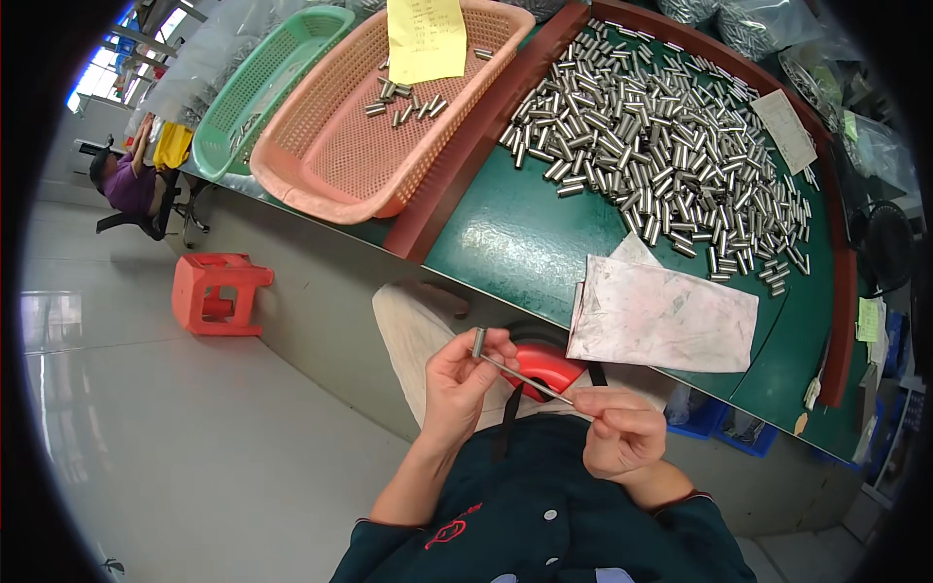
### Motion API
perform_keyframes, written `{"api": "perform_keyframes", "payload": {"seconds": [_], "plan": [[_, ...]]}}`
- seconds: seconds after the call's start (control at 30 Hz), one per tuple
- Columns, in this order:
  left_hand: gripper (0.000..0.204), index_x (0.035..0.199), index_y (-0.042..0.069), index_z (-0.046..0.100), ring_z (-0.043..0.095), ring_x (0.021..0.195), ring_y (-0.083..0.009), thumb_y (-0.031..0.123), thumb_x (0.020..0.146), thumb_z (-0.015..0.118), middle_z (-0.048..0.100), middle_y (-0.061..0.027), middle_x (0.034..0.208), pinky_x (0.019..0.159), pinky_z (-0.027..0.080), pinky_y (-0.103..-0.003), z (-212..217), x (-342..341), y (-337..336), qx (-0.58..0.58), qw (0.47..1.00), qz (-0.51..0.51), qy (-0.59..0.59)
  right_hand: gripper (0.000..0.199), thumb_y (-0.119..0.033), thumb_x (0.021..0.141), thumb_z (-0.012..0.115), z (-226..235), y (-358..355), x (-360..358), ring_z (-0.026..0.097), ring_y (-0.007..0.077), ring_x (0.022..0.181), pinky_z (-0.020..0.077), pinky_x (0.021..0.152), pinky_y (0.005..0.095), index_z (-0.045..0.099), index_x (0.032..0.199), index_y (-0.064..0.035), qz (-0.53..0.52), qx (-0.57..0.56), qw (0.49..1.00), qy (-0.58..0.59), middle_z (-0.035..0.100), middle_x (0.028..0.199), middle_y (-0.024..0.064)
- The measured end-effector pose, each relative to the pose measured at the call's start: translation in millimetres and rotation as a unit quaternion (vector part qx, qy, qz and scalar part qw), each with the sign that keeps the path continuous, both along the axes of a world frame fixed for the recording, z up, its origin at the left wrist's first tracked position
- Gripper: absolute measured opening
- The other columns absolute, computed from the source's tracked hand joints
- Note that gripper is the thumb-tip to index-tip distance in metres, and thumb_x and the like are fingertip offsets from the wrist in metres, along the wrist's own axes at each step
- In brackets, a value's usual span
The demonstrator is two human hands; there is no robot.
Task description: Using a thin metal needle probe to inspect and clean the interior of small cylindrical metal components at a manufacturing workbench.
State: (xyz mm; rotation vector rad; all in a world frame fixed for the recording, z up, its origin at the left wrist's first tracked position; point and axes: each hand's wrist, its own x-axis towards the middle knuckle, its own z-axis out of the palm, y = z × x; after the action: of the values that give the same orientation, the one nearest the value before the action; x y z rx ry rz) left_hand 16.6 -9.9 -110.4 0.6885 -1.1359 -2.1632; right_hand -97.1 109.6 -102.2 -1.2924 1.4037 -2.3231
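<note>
**Head view: rod tip at the mouth of a small sleeve**

Head camera looks down on two hands held close over the lap, off the near edge of the green table (505,243). The left hand (457,384) pinches a short metal sleeve (479,342) between thumb and fingertips, closed on it, the sleeve standing nearly upright. The right hand (622,428) is closed on the far end of a thin rod (525,377), fingers curled tight around it.

The rod's long axis runs from the right hand toward ten o'clock, and its free tip meets the sleeve's lower end; whether it has entered the bore I cannot tell. The sleeve sits at about ten o'clock from the right fingers, and the left hand is the one on it.

Room is open below and to nine o'clock, over bare floor. At twelve o'clock a red round object (544,367) sits just behind the rod, then a pale bag (671,316) on the table. Farther at one o'clock lies the heap of sleeves (661,136); at eleven o'clock a pink basket (330,175) holds a few more under a yellow note (426,39).
</note>
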Motion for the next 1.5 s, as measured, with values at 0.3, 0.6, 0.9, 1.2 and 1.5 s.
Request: {"api": "perform_keyframes", "payload": {"seconds": [0.3, 0.6, 0.9, 1.2, 1.5], "plan": [[0.029, 0.11, -0.003, 0.048, 0.057, 0.08, -0.0196, -0.002, 0.081, 0.051, 0.053, -0.0155, 0.1, 0.075, 0.046, -0.029, -3, 8, -5, -0.188, 0.982, 0.009, 0.022, 0.009, -0.001, 0.085, 0.049, 5, -1, -1, 0.061, 0.0276, 0.073, 0.0514, 0.068, 0.0359, 0.042, 0.09, 0.0005, 0.007, -0.011, 0.978, -0.21, 0.059, 0.081, 0.0217], [0.017, 0.095, -0.002, 0.054, 0.054, 0.066, -0.0179, 0.011, 0.084, 0.054, 0.056, -0.0128, 0.078, 0.06, 0.044, -0.026, 5, 1, 1, 0.054, 0.995, -0.059, 0.061, 0.014, -0.005, 0.083, 0.054, 3, 2, -15, 0.061, 0.0252, 0.071, 0.0514, 0.067, 0.0337, 0.042, 0.088, 0.0006, -0.029, -0.037, 0.985, -0.166, 0.059, 0.08, 0.021], [0.018, 0.096, -0.003, 0.054, 0.056, 0.069, -0.0167, 0.008, 0.083, 0.055, 0.059, -0.0118, 0.081, 0.064, 0.046, -0.027, 2, 4, -9, 0.065, 0.993, -0.072, 0.065, 0.012, -0.004, 0.082, 0.055, 5, 7, -20, 0.062, 0.0259, 0.072, 0.0519, 0.067, 0.0332, 0.046, 0.087, 0.0025, -0.03, 0.065, 0.991, -0.11, 0.06, 0.081, 0.0223], [0.02, 0.093, 0.0, 0.054, 0.055, 0.069, -0.0166, 0.014, 0.08, 0.06, 0.057, -0.0098, 0.081, 0.064, 0.045, -0.026, -4, 8, -13, 0.233, 0.954, -0.065, 0.177, 0.022, -0.019, 0.085, 0.054, 12, 5, -21, 0.061, 0.0279, 0.068, 0.0512, 0.065, 0.0372, 0.042, 0.087, -0.0012, -0.06, 0.036, 0.998, -0.007, 0.06, 0.077, 0.0196], [0.01, 0.089, 0.001, 0.054, 0.057, 0.069, -0.0149, 0.002, 0.08, 0.056, 0.059, -0.0114, 0.083, 0.065, 0.046, -0.024, 0, 6, -7, 0.131, 0.989, 0.06, -0.03, 0.02, 0.008, 0.067, 0.055, 24, 5, -32, 0.062, 0.034, 0.08, 0.0526, 0.064, 0.0357, 0.05, 0.085, 0.0041, 0.037, 0.076, 0.973, 0.216, 0.061, 0.087, 0.0184]]}}
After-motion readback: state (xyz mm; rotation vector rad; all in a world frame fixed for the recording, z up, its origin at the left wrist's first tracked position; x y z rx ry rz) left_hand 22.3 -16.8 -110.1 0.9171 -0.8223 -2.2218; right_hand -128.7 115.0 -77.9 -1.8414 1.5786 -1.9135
